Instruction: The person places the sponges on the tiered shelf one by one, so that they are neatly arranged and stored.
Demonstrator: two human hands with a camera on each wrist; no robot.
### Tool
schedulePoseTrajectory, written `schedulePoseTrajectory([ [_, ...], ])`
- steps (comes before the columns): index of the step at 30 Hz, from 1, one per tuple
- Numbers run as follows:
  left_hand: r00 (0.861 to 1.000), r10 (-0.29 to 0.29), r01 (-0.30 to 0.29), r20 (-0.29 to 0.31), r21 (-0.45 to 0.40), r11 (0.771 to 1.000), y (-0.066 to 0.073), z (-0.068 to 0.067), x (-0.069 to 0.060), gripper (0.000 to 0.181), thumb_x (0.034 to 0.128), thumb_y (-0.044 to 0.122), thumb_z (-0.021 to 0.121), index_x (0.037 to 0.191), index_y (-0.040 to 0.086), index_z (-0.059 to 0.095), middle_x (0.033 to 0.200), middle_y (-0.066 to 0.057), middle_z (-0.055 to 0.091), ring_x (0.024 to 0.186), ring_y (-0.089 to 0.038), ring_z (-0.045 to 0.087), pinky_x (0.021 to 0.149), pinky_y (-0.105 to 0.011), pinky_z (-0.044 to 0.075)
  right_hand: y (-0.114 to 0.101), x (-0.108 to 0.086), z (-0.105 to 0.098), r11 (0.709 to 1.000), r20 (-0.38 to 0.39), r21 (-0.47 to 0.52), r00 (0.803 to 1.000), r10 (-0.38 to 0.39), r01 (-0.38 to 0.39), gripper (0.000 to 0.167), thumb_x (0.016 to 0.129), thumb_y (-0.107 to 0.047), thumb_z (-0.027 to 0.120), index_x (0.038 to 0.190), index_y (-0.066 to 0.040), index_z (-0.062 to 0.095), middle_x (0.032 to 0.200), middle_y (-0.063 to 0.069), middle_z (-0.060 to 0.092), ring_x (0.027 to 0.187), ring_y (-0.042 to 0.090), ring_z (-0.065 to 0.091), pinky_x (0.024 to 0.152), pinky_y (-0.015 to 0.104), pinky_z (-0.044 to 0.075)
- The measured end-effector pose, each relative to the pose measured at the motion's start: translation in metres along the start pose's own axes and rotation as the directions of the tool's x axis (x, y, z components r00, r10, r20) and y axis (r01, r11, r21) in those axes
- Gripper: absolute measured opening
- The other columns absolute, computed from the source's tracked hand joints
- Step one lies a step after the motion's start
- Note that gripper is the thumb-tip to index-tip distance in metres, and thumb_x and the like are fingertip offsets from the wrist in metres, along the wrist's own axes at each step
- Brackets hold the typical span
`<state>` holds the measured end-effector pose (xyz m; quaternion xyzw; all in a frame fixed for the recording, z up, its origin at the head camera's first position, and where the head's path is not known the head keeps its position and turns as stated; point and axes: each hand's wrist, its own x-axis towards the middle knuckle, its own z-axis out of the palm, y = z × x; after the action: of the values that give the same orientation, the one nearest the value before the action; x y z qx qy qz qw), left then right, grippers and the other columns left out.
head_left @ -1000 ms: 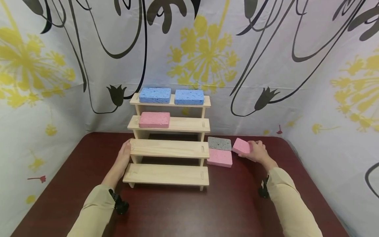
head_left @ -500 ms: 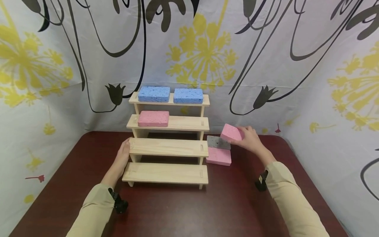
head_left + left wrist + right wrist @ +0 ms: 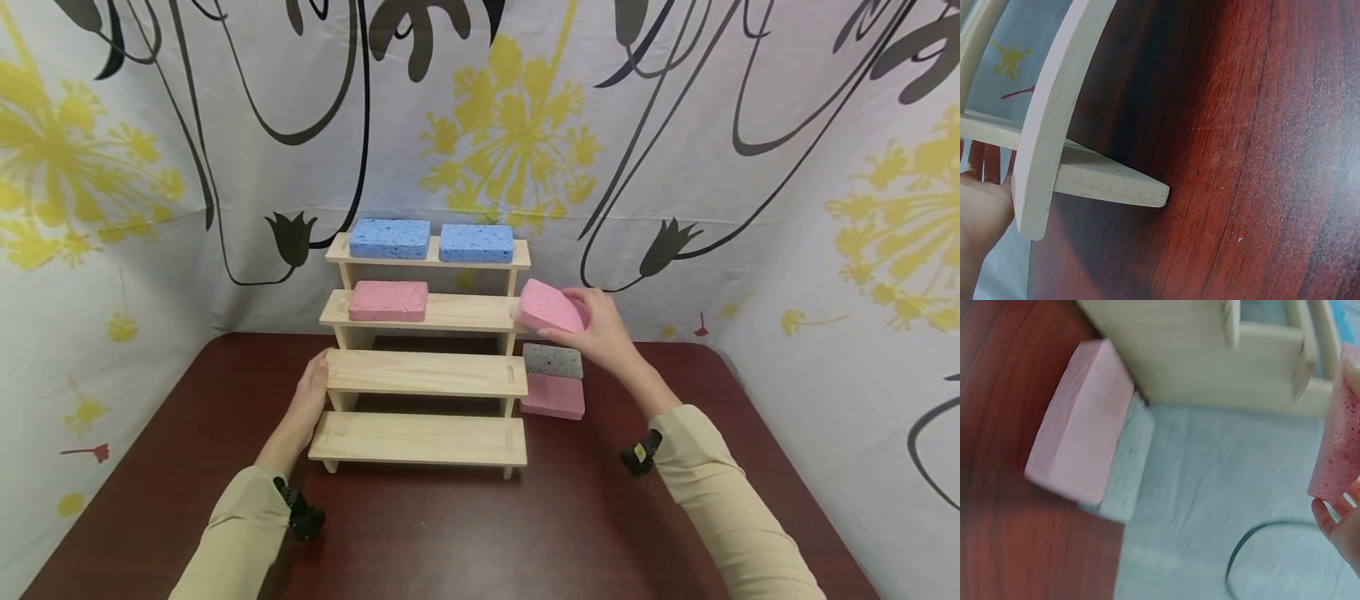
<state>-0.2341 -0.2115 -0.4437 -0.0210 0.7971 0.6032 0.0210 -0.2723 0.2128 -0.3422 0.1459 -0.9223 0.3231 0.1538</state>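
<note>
My right hand (image 3: 603, 329) pinches a pink sponge (image 3: 549, 306) between thumb and fingers, tilted beside the right end of the second-highest step of the wooden tiered rack (image 3: 427, 439). The right wrist view shows the same sponge (image 3: 1341, 431) at its right edge. On that step's left half lies another pink sponge (image 3: 388, 301). Two blue sponges (image 3: 390, 239) sit side by side on the top step. My left hand (image 3: 300, 400) rests against the rack's left side; in the left wrist view its fingers (image 3: 992, 164) look straight, partly hidden by the wood.
Right of the rack, a grey sponge (image 3: 553, 361) and a pink sponge (image 3: 552, 396) lie on the dark red table (image 3: 450, 533), one behind the other. A patterned cloth (image 3: 480, 125) hangs behind and along both sides.
My right hand has lifted the pink sponge from the table's right side and carried it up and left, over the grey sponge, to the rack. The left hand has stayed in place.
</note>
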Motion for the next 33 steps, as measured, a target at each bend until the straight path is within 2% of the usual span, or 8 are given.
schedulePoseTrajectory([
  [4,1.0,0.012,-0.012,-0.004,-0.004,1.0,-0.001,-0.001,0.0,0.064,0.0971,0.051,0.015,0.148,0.012,0.008,0.152,-0.017,0.011,0.139,-0.033,0.012,0.112,-0.053,0.011,-0.02,0.006,0.009,0.997,-0.011,0.028,0.997,-0.072,0.072,0.074,0.064,-0.04,0.081,0.123,-0.006,0.052,0.121,0.013,0.054,0.111,0.027,0.044,0.089,0.044,0.037],
  [9,1.0,0.021,-0.021,-0.013,-0.018,1.0,-0.002,-0.002,0.0,0.063,0.0978,0.049,0.015,0.147,0.011,0.009,0.151,-0.017,0.012,0.139,-0.033,0.014,0.112,-0.052,0.012,-0.041,0.017,0.023,0.993,0.022,0.004,0.992,-0.121,0.12,0.071,0.066,-0.041,0.08,0.122,-0.007,0.053,0.123,0.012,0.054,0.112,0.028,0.044,0.092,0.045,0.037],
  [15,1.0,0.004,-0.004,-0.006,-0.015,1.0,0.001,-0.001,-0.002,0.062,0.0976,0.049,0.014,0.148,0.013,0.007,0.152,-0.015,0.011,0.14,-0.031,0.011,0.114,-0.049,0.01,-0.054,0.029,0.04,0.993,0.063,-0.009,0.992,-0.113,0.114,0.071,0.067,-0.042,0.079,0.123,-0.007,0.053,0.124,0.013,0.054,0.116,0.029,0.043,0.097,0.047,0.035],
  [20,1.0,0.017,-0.017,-0.008,-0.018,1.0,0.002,-0.001,-0.002,0.061,0.0981,0.047,0.014,0.148,0.012,0.007,0.152,-0.016,0.011,0.14,-0.031,0.011,0.113,-0.049,0.01,-0.063,0.038,0.05,0.993,0.092,-0.022,0.989,-0.113,0.115,0.072,0.068,-0.042,0.078,0.124,-0.006,0.053,0.127,0.013,0.052,0.12,0.03,0.042,0.102,0.046,0.032],
  [28,1.0,0.018,-0.018,-0.001,-0.02,1.0,0.003,0.0,-0.001,0.062,0.0982,0.047,0.015,0.148,0.011,0.008,0.152,-0.017,0.012,0.14,-0.032,0.012,0.113,-0.049,0.011,-0.077,0.044,0.059,0.986,0.109,-0.117,0.989,-0.104,0.117,0.072,0.069,-0.048,0.075,0.125,-0.007,0.053,0.129,0.012,0.051,0.121,0.03,0.04,0.106,0.045,0.029],
  [33,1.0,0.007,-0.007,0.001,-0.021,1.0,0.004,-0.001,0.0,0.062,0.0979,0.048,0.015,0.148,0.013,0.008,0.152,-0.016,0.012,0.14,-0.031,0.012,0.114,-0.049,0.01,-0.078,0.045,0.063,0.985,0.116,-0.124,0.988,-0.103,0.117,0.07,0.071,-0.047,0.075,0.124,-0.007,0.053,0.13,0.012,0.051,0.124,0.031,0.038,0.107,0.047,0.028],
])
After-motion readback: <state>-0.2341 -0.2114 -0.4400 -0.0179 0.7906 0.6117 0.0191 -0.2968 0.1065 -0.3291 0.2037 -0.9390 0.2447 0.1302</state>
